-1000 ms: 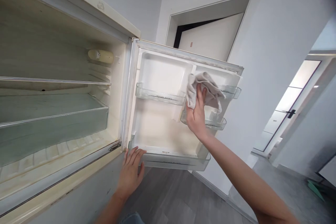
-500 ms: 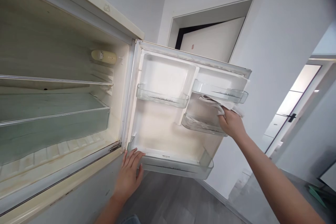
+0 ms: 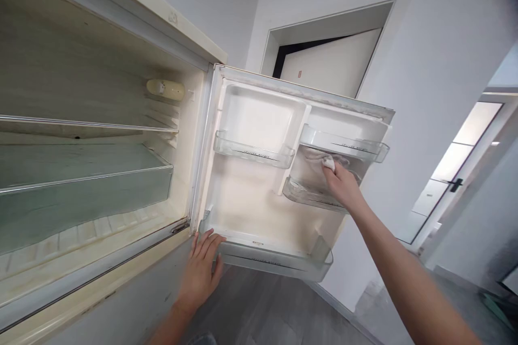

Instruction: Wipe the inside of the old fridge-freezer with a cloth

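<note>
My right hand (image 3: 343,183) is closed on a pale cloth (image 3: 328,161), which reaches into the space between the upper right door shelf (image 3: 343,143) and the lower right door shelf (image 3: 309,194). Part of the cloth is hidden by my fingers. Along the left end of the bottom door shelf (image 3: 279,261), my left hand (image 3: 204,267) rests with its fingers stretched over the rim. The refrigerator door (image 3: 251,194) stands wide open, its inner side facing me.
To the left is the refrigerator's inside, with a glass shelf (image 3: 89,125), a translucent drawer (image 3: 89,199) and a yellowish lamp cover (image 3: 165,89). Behind the door are a white wall (image 3: 421,64) and a doorway with a white door (image 3: 332,64). Grey flooring (image 3: 259,307) lies below.
My right hand has moved left with the cloth, deeper between the two right door shelves. My left hand stays at the bottom shelf. The view has shifted slightly.
</note>
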Demonstrator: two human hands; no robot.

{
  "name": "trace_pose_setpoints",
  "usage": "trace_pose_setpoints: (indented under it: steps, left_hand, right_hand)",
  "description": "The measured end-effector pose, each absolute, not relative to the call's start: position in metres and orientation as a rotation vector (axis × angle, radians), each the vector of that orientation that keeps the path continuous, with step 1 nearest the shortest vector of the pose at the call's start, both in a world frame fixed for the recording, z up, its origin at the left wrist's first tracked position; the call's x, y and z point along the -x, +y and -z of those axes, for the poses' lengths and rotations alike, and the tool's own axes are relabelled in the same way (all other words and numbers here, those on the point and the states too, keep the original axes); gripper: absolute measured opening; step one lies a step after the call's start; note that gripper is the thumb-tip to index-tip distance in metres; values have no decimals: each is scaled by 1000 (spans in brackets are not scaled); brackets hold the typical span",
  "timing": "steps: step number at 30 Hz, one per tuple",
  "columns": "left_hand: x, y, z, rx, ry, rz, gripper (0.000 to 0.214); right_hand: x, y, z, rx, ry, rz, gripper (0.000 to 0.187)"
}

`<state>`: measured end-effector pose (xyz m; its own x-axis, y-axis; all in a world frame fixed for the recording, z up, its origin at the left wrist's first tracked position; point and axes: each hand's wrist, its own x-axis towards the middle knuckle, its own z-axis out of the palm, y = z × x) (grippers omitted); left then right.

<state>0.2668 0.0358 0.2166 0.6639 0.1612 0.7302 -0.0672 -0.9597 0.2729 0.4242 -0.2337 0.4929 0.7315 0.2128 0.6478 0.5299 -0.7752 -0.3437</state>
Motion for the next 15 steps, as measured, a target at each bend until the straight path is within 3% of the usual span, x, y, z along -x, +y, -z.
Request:
trace_pose_setpoints:
  steps: [5, 15]
  left_hand:
    - [-269, 34, -216, -2567, 89, -1224, 36]
    - [-272, 34, -217, -2594, 90, -1213, 36]
  right_hand:
    - [-425, -206, -501, 2249, -854, 565, 43]
    - [-429, -221, -505, 2509, -1014, 201, 43]
